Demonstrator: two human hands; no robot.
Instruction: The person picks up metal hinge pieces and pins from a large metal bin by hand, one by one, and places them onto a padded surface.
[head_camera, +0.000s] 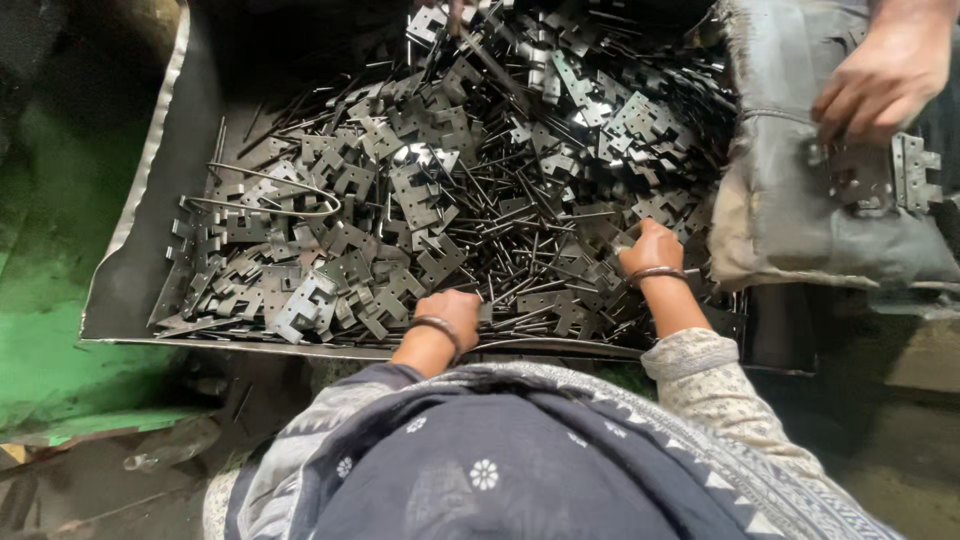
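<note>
Both hands dug into the hinge plates (420, 200) heaped in the tray (130, 290) — left hand (452, 315) fisted, right hand (650, 250) fingers curled on plates — stiff, sharp-edged, best gripped by flat faces.

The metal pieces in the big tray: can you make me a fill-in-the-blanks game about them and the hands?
1. Both hands, the left hand and the right hand, reach into a pile of flat ____ pieces.
2. Each wrist wears a ____.
3. The pile lies in a dark ____.
4. Another person's hand is over a grey ____.

Missing words: metal; bangle; tray; sack
</note>
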